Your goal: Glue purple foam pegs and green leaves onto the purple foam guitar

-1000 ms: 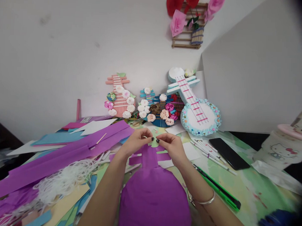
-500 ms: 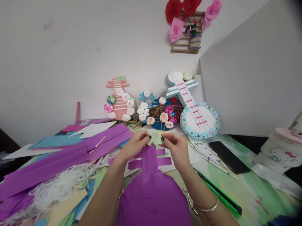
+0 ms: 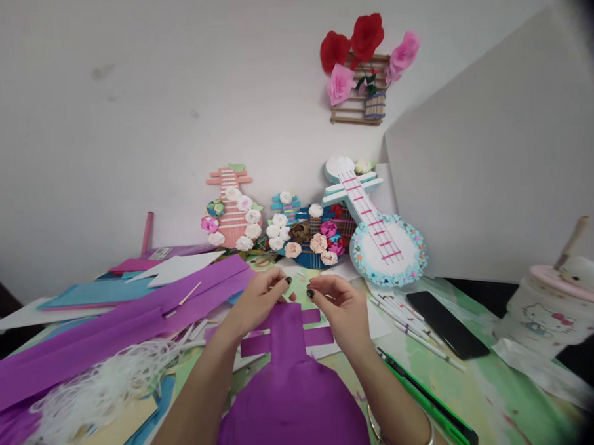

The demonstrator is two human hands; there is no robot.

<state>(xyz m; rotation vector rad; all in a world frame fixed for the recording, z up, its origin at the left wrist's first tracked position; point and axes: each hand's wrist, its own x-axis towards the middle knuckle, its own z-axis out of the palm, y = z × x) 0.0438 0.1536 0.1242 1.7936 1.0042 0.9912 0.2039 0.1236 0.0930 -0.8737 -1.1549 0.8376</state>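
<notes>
A purple paper-covered lute shape (image 3: pixel 296 399) lies in front of me, its round body nearest and its neck pointing away. Short purple pegs (image 3: pixel 318 336) stick out on both sides of the neck. My left hand (image 3: pixel 259 303) is over the left of the neck's top, thumb and fingertips pinched together. Opposite it, on the right, my right hand (image 3: pixel 341 310) makes a similar pinch, with a bangle on that wrist. The fingertips of both hands are a short gap apart. Whatever is between them is too small to make out.
Purple paper sheets (image 3: pixel 120 320) and a tangle of white cord (image 3: pixel 105 385) cover the left side. A green cutter (image 3: pixel 431 402), white sticks (image 3: pixel 411 322), a black phone (image 3: pixel 447 324) and a cup (image 3: pixel 544 312) are right. Decorated lutes (image 3: pixel 389 249) lean on the wall.
The view has tilted up slightly, so things sit lower in the picture. Both hands stay pinched by the neck's top, with the fingertips slightly closer together.
</notes>
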